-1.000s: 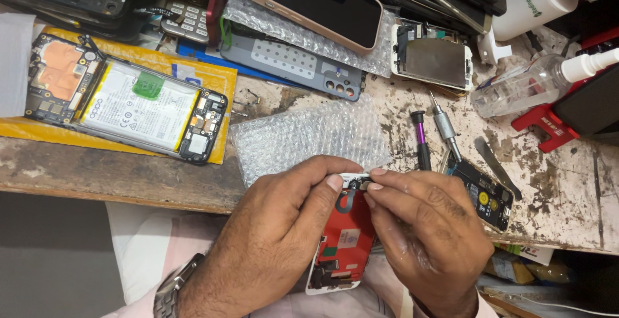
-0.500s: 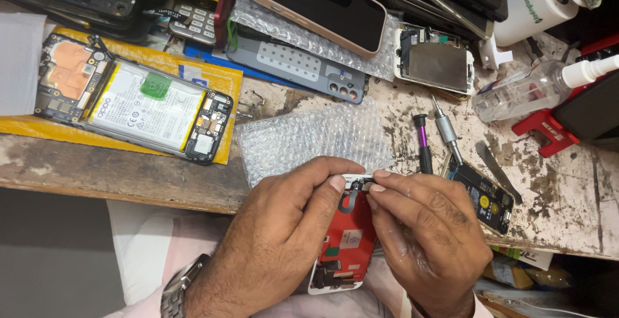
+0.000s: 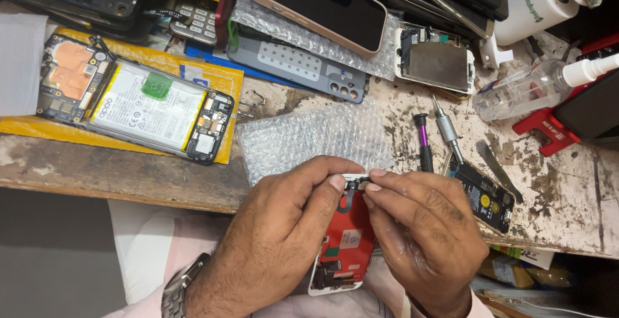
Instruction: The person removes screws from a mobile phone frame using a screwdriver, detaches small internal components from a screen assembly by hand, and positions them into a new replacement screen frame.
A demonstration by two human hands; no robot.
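Both my hands hold a phone screen panel with a red back, at the near edge of the worn workbench. My left hand grips its left side, thumb and forefinger pinching the top edge. My right hand pinches a small flex cable part at the panel's top, fingertip to fingertip with the left. The lower part of the panel sticks out below my palms.
A sheet of bubble wrap lies just beyond my hands. An opened phone with battery rests on a yellow pouch at left. Two screwdrivers, a small black battery, a spray bottle and several stacked phones crowd the back.
The view has shifted slightly. My hands and the panel stay in the same grip, with only small finger movement at the top edge.
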